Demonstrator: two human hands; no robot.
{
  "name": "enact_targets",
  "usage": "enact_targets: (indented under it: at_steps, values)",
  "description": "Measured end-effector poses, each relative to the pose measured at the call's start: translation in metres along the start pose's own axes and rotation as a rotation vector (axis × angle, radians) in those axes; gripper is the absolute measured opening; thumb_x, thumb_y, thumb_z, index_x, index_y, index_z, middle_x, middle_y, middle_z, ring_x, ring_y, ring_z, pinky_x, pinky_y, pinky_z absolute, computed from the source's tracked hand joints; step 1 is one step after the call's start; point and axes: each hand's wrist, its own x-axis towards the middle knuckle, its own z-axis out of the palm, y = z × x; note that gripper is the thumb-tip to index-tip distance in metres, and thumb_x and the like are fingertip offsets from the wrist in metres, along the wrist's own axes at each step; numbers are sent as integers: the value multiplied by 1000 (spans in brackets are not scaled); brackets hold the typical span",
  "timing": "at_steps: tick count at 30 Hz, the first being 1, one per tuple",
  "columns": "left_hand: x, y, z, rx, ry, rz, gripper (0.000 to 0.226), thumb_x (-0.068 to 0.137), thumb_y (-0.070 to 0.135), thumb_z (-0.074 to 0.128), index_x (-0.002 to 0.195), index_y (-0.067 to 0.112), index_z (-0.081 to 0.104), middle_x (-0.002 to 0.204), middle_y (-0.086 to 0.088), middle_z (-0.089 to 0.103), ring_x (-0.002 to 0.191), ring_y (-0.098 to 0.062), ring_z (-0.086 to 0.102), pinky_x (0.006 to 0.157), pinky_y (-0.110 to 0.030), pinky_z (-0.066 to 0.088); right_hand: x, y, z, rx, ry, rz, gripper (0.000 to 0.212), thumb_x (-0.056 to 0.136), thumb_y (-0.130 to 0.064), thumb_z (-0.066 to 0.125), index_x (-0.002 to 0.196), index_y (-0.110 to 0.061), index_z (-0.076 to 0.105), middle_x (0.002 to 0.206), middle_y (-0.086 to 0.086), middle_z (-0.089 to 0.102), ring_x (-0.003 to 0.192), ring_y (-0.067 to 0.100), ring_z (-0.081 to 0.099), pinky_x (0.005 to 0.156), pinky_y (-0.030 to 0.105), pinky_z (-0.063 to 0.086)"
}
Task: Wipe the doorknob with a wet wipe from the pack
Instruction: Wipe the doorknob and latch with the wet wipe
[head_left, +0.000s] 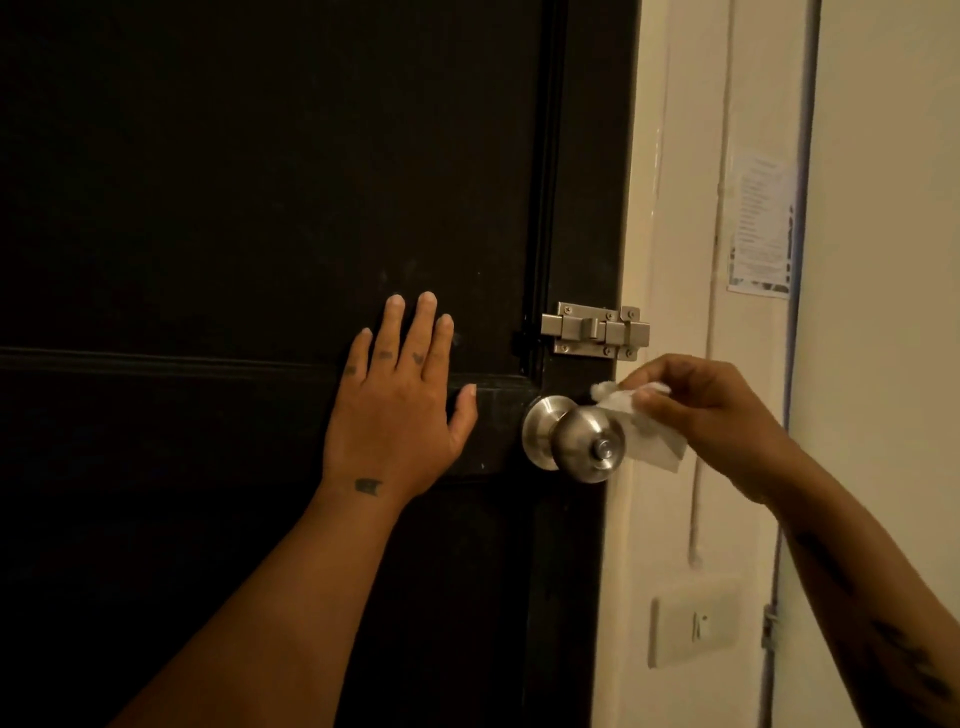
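A round brushed-steel doorknob (582, 441) sticks out from the right edge of a black door (234, 208). My right hand (711, 421) pinches a crumpled white wet wipe (639, 423) just to the right of the knob, with the wipe's lower edge touching or nearly touching the knob's right side. Flat against the door panel to the left of the knob rests my left hand (395, 405), fingers spread, holding nothing. The wipe pack is out of sight.
A steel slide bolt (595, 331) is mounted just above the knob. Right of the door runs a cream frame and wall (883, 364) with a taped paper notice (761, 223) and a light switch (693, 623) lower down.
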Motion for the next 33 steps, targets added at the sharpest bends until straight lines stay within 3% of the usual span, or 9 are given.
enact_targets:
  at_steps: [3,8,13,16,22,26,29,33]
  values:
    - [2,-1,0,3,-4,-1,63,86,44,29,133,5,44,143,-17,41,132,-36,38,101,-49,38,-2,1,6,73,150,19,21,89,-3,48,85,-19,61,89,-7,64,79,7,62,63,19,50]
    - [1,0,-1,-10,-16,-2,63,86,43,29,134,5,42,144,-18,40,133,-36,36,102,-50,37,-21,3,31,167,31,36,21,93,-10,42,96,-15,62,94,-1,64,80,3,61,66,17,50]
    - [2,0,-1,-13,-17,1,63,86,43,28,133,5,43,143,-18,40,132,-36,37,101,-49,37,-30,7,8,418,198,94,13,85,-23,49,83,-22,62,87,-4,64,80,13,60,64,25,52]
    - [2,0,-2,-19,-18,3,63,86,43,28,134,5,42,144,-18,40,132,-37,37,102,-50,36,-27,11,14,321,312,149,18,92,-11,43,87,-19,59,93,0,60,86,19,57,69,28,50]
    - [5,0,-4,-37,-26,10,63,86,43,28,133,3,43,143,-19,40,132,-38,36,101,-51,36,-43,10,48,397,212,262,19,93,-11,41,92,-12,60,93,7,64,83,21,60,66,29,49]
    - [3,2,-4,-25,-24,14,63,85,43,28,133,4,44,143,-19,41,132,-37,37,101,-51,37,-70,7,44,434,349,214,14,90,-10,47,88,-13,60,85,3,65,77,18,61,65,29,51]
    - [3,1,-2,-24,-22,8,63,85,43,28,132,4,45,142,-18,42,131,-37,38,101,-51,38,-61,4,39,335,460,138,16,90,-9,47,87,-19,59,91,1,62,85,18,58,71,31,49]
    - [3,-1,-3,-24,-19,13,64,85,44,28,133,4,44,143,-18,41,132,-37,37,101,-50,37,-47,-2,53,162,389,-15,16,87,-5,52,93,-18,60,103,-1,60,94,9,57,67,21,52]
